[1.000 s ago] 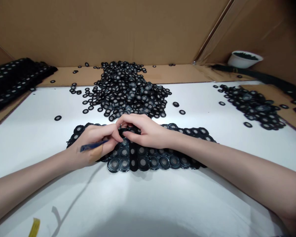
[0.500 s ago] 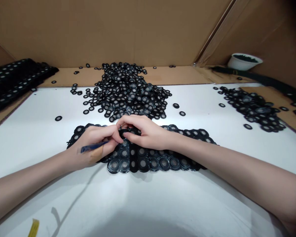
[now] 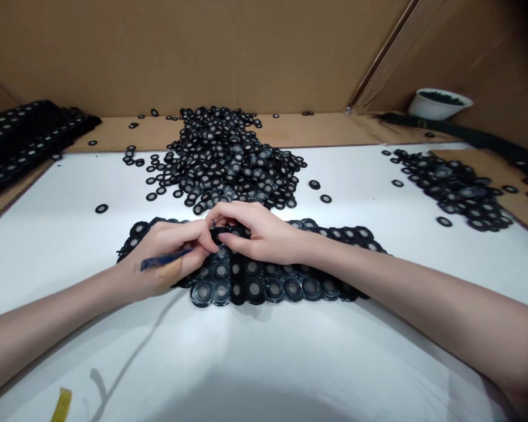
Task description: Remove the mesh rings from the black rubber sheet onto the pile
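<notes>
A black mat made of rows of round discs with pale centres (image 3: 274, 289) lies flat on the white table. My left hand (image 3: 169, 255) is closed over its left part. A slim dark blue tool (image 3: 165, 259) runs between this hand's thumb and forefinger; its working tip is hidden. A tan band wraps the thumb. Bent over the mat's upper edge, my right hand (image 3: 257, 234) has its fingers curled and thumb close to a black disc (image 3: 219, 235). Both hands' fingertips meet around that disc. Exactly what the right fingertips grip is partly hidden.
A large heap of loose black discs (image 3: 229, 158) lies behind the mat. A smaller pile (image 3: 453, 184) is at the right, near a white bowl (image 3: 440, 105) with dark contents. Black disc-covered strips (image 3: 22, 140) lie at left. A yellow strip (image 3: 62, 404) is in front; cardboard walls (image 3: 202, 53) stand behind.
The view has shifted slightly. Both hands stay at the same spot on the mat, in nearly the same pose; the blue tool remains in my left hand.
</notes>
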A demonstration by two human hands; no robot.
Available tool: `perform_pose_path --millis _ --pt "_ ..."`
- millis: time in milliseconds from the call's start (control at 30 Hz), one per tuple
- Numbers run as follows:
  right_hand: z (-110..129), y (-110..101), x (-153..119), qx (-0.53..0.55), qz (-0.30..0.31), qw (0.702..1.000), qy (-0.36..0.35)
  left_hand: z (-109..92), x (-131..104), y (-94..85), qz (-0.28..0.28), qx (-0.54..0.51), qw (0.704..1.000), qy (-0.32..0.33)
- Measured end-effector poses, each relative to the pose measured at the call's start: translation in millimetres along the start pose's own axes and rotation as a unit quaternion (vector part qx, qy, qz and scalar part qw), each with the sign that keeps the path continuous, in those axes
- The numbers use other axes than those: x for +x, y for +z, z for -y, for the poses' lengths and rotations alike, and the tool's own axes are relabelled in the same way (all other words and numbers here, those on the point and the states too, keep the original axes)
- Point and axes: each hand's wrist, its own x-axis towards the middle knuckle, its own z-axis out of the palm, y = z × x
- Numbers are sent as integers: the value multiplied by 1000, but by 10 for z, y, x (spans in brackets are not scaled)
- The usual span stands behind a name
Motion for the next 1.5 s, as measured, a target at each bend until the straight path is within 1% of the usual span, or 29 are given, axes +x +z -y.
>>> perform_pose_path --millis 267,467,700,933,1167,1500 --pt "-3 2 0 -1 -7 1000 -15 -4 -16 9 -10 -4 1000 -2" --pt "-12 5 0 -3 -8 1000 -10 -13 -12 4 -4 -3 1000 -9" --pt "-6 3 -3 -8 -3 1000 -1 -14 12 -3 0 12 1000 9" --pt "-11 5 0 -6 -4 1000 -7 -22 3 -4 1 7 1000 2" --pt "-2 0 -1 -4 -3 1000 -4 -16 7 -3 -6 6 1000 9" --pt "-8 8 -3 -6 -2 1000 -4 -21 2 -13 2 4 1000 8"
